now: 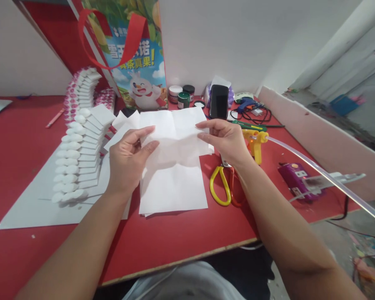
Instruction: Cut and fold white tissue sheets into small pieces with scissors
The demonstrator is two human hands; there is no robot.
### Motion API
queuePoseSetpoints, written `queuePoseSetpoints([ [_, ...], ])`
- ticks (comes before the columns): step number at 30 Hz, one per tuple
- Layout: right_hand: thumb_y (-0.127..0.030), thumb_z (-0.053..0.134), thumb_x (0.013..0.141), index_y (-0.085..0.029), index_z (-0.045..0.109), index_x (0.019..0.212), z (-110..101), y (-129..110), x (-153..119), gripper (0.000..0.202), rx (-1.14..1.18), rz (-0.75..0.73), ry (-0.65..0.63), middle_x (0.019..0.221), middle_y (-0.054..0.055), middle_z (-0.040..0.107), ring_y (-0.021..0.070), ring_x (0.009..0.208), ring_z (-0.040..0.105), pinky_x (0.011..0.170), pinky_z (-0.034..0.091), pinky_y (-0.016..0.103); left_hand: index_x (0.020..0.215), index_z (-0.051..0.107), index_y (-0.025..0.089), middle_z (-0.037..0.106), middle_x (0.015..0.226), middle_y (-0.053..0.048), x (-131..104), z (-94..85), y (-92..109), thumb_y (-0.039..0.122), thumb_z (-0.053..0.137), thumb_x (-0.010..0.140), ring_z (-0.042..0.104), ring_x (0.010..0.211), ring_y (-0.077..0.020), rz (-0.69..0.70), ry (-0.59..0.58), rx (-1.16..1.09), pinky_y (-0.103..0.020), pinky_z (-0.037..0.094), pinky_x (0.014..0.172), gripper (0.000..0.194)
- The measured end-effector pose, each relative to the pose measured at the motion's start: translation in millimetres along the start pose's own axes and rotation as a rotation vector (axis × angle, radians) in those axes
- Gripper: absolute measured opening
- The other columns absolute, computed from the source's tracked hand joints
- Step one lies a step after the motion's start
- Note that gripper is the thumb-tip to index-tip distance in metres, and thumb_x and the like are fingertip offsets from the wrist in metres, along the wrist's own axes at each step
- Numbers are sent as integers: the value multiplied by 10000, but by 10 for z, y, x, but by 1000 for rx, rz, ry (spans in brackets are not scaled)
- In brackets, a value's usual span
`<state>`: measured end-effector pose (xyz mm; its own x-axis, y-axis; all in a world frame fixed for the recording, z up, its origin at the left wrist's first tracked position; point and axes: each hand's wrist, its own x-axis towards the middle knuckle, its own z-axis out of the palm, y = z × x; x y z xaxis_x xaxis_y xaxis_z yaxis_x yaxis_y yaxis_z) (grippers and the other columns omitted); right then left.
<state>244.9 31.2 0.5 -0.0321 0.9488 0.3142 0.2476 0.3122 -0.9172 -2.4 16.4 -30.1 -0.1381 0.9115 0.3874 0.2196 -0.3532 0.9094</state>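
Note:
A creased white sheet of paper is held up between my two hands. At its left side my left hand pinches it with thumb and index finger. My right hand pinches the right edge the same way. Beneath lies another folded-and-opened white sheet on the red table, with more paper edges showing under it. Scissors with a yellow and a red handle loop rest beside the papers, partly hidden by my right forearm.
At left, a curved row of white cut pieces stands on white board. Behind are a gift bag, paint jars and a phone. At right are a yellow glue gun, its long glue stick and a purple box.

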Motion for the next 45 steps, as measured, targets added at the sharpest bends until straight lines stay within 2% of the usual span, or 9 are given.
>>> queuePoseSetpoints([
  [4,-267,792,736,-189,793,939,-9,11,-2,218,-15,7,12,689,-19,605,108,614,442,586,399,287,1080,799,275,715,1016,-10,5,-6,10,264,795,779,655,901,-182,0,-2,22,-322,555,861,301],
  [12,-265,798,743,-204,804,874,-14,-21,-12,145,-66,-14,30,778,10,711,128,654,525,658,468,313,1012,813,293,670,934,-10,-11,-5,118,245,793,793,586,778,-164,-6,14,28,-298,494,722,225],
  [21,-250,762,811,-206,804,866,-84,17,6,81,-177,-96,-1,875,29,732,152,741,586,739,479,326,1031,816,314,603,904,-12,-15,-46,141,281,715,890,496,717,-157,92,-59,210,-318,389,668,176],
  [26,-273,695,891,-216,759,875,-151,50,30,87,-343,-161,-81,873,38,669,182,816,594,778,469,345,902,793,271,593,890,-19,2,-51,111,292,697,892,568,851,-193,165,-55,246,-326,451,809,99],
  [29,-311,672,918,-212,702,837,-152,13,25,130,-336,-219,-76,986,61,639,207,951,599,825,472,347,802,739,237,621,995,-36,21,-67,87,289,714,865,592,984,-209,174,-42,194,-340,447,951,86],
  [31,-379,656,935,-210,667,838,-135,-23,11,194,-269,-215,-72,1015,65,640,204,949,601,793,475,333,785,725,224,661,1016,-43,26,-82,80,289,716,859,613,982,-207,113,-66,90,-338,464,937,99],
  [36,-530,660,912,-226,628,873,-87,-56,-25,308,-116,-43,-16,650,-13,521,138,585,477,541,382,285,804,748,231,639,661,-8,13,-93,114,330,746,832,574,605,-164,-201,-133,-137,-290,480,591,103],
  [41,-474,672,908,-271,678,1119,-120,-59,-27,293,-69,2,-61,652,-17,534,144,555,464,514,352,290,939,800,238,649,619,6,10,-63,217,261,757,793,562,544,-135,-302,-196,-224,-263,474,547,154],
  [45,-377,617,927,-227,750,943,-146,-75,-21,201,-118,-42,-128,695,9,581,132,581,458,526,346,285,879,821,232,713,717,-22,-3,-52,257,198,699,778,572,565,-135,-313,-164,-264,-265,458,524,162],
])
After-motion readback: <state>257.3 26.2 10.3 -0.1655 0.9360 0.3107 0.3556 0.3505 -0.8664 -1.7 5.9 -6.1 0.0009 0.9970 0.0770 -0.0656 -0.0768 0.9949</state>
